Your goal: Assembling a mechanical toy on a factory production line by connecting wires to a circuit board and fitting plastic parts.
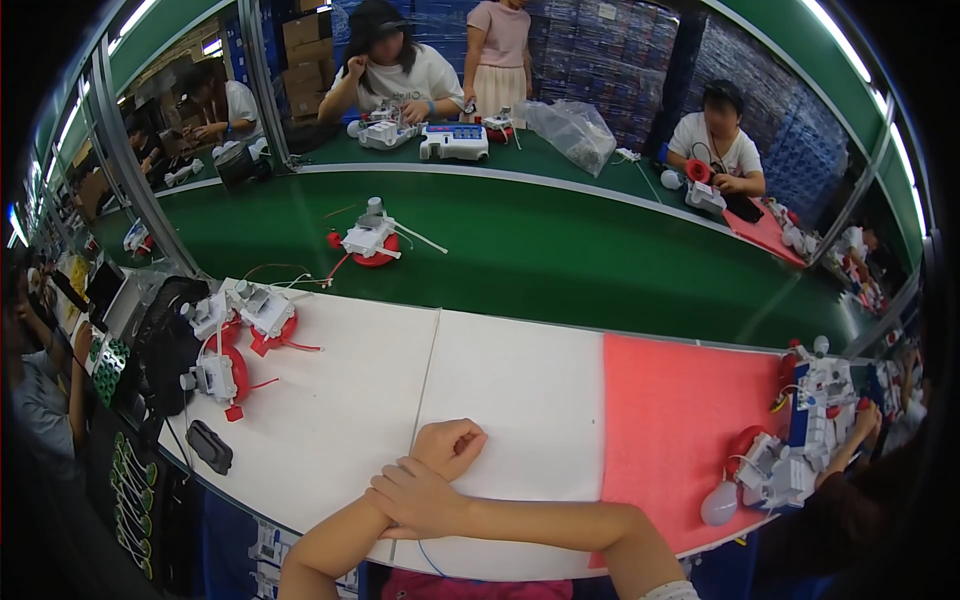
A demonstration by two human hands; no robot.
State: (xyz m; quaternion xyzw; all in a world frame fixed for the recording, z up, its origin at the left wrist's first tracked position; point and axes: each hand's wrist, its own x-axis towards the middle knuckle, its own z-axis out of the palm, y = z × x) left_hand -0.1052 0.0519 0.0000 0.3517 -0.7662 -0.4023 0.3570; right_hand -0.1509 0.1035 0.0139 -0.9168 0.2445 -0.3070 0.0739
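Note:
My left hand (450, 447) is above the white worktop at the near middle, its fingers curled into a loose fist with nothing visible in them. My right hand (422, 497) reaches across from the right, its fingers wrapped over my left wrist. Neither hand touches a device. To the left on the worktop sit several white assemblies (212, 377) with red round parts and loose cables. Beside them lies a small dark flat object (209, 447). A red mat (665, 430) covers the worktop on my right.
A green conveyor belt (530, 260) runs beyond the worktop, carrying one white-and-red assembly (369, 238). More assemblies (775, 470) and a light bulb (719, 503) crowd the mat's right end, where another person's hand (862, 425) works. Across the belt, people sit with devices and a clear plastic bag (578, 135).

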